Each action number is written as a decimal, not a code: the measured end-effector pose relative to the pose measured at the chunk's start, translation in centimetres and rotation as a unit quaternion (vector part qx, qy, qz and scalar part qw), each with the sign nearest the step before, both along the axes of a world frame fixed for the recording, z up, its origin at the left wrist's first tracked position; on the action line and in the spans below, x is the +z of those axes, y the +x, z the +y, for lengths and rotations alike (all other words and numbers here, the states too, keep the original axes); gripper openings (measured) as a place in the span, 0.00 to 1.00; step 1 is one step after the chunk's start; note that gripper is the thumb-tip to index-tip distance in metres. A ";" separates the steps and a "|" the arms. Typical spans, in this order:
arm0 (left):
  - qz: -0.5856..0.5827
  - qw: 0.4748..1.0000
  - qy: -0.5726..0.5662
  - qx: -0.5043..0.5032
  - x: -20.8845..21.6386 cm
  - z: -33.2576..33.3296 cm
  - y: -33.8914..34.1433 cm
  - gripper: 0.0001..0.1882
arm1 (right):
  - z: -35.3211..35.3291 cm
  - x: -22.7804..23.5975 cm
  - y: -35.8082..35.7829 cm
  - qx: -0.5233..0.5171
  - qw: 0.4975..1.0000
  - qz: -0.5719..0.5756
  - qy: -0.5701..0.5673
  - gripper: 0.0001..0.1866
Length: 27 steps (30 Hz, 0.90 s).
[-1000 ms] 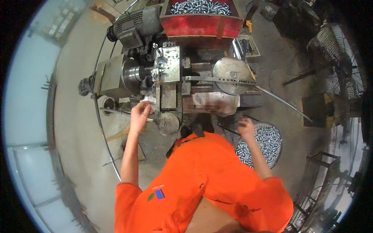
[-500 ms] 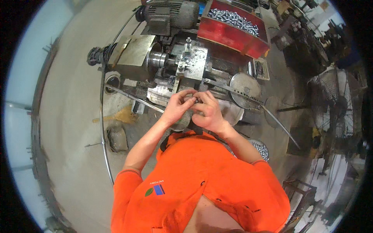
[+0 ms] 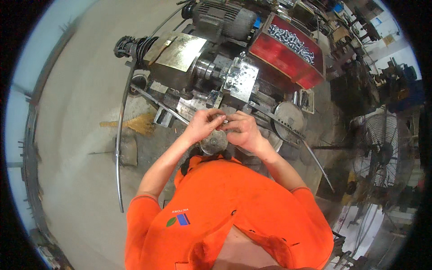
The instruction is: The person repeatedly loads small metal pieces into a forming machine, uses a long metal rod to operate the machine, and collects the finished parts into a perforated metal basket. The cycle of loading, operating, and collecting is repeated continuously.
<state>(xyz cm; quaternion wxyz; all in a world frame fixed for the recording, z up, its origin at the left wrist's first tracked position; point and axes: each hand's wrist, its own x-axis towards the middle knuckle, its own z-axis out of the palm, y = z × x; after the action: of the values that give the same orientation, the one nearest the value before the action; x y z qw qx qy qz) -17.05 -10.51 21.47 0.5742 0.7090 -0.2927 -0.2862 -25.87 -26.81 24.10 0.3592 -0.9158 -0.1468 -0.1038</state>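
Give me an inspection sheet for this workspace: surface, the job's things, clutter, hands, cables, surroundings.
Surface: grey concrete floor, dusty; the grey metal machine stands on it.
Job's things: a small metal part pinched between both hands, above a round metal disc.
Clutter: red bin of silvery parts on the machine; straw broom and long bent metal rod on the floor.
Hands: left hand and right hand meet in front of the machine, fingers closed on the part.
Cables: dark hoses bunched at the machine's left end.
Surroundings: pedestal fan to the right; dark racks beyond, unclear.
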 end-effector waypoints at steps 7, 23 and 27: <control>0.088 0.992 -0.086 0.003 -1.2 1.0 -0.4 0.12 | 0.7 -0.2 0.4 -0.007 1.000 -0.011 -0.024 0.12; 0.010 0.999 0.019 0.045 -1.5 -0.1 -1.9 0.15 | 0.2 -1.6 -1.1 0.004 1.000 -0.020 -0.014 0.13; 0.026 0.999 0.018 0.033 -1.4 -0.4 -2.2 0.16 | -0.4 -1.8 -1.3 0.004 1.000 -0.012 0.003 0.13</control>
<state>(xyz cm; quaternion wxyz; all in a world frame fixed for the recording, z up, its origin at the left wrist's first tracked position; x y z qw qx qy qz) -19.24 -10.92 20.09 0.5778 0.7207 -0.2490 -0.2910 -27.20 -27.23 22.26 0.3604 -0.9129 -0.1542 -0.1143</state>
